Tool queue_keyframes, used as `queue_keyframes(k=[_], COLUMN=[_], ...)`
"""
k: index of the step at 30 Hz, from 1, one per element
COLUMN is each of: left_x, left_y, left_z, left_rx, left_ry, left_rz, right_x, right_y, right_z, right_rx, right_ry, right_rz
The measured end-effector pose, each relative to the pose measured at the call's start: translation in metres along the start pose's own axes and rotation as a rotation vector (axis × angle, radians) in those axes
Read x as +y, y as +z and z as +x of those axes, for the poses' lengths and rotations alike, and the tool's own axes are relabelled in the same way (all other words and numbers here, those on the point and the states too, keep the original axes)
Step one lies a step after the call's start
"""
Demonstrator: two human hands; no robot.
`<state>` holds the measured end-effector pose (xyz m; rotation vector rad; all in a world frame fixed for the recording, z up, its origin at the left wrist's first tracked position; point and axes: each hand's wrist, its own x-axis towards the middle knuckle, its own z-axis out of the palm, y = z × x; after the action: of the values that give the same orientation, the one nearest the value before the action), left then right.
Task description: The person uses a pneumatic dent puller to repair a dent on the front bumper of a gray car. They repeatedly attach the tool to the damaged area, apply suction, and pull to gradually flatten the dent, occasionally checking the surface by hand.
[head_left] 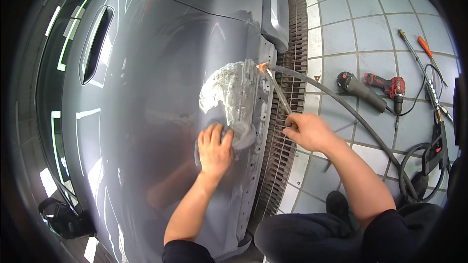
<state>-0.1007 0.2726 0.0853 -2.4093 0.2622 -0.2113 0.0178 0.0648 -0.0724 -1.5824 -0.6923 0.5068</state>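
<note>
A grey car door panel (161, 68) stands in front of me, with a bare, scraped silvery patch (229, 85) near its lower edge. Just below that patch, my left hand (214, 148) presses a crumpled grey cloth (197, 156) to the paint, fingers bent over it. My right hand (309, 131) is closed around the near end of a thin metal rod (279, 91), above the floor grate. The rod's far end meets a copper-coloured clamp (263, 67) at the panel's flanged edge. From this clamp, a thick grey cable (331, 92) curves off to the right.
A slotted floor grate (287, 146) runs beside the car. On the tiles lie an angle grinder (360, 91), a red and black cordless drill (387, 86), an orange-handled screwdriver (424, 46) and a long metal tool (431, 92) with a black grip. My knee and shoe are at the bottom.
</note>
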Motion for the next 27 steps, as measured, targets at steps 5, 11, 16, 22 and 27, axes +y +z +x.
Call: queue_keyframes(k=[5,11,16,22,27], left_x=[0.057,0.091,0.021,0.002,-0.008], left_y=[0.01,0.017,0.001,0.017,0.033], left_z=[-0.053,-0.047,0.029,0.082,0.121], left_rx=[-0.208,-0.376,-0.337,-0.327,-0.245], left_ry=[-0.008,0.066,-0.145,-0.035,-0.02], left_rz=[-0.3,-0.503,0.121,0.146,0.186], right_x=[0.012,0.03,0.035,0.05,0.051], right_y=[0.005,-0.02,-0.045,-0.044,-0.046], right_z=[-0.011,-0.017,-0.018,-0.019,-0.021], right_rx=[-0.08,-0.047,0.052,0.032,0.018], right_ry=[0.015,0.094,0.14,0.176,0.182], right_rz=[-0.056,-0.109,-0.089,-0.161,-0.199])
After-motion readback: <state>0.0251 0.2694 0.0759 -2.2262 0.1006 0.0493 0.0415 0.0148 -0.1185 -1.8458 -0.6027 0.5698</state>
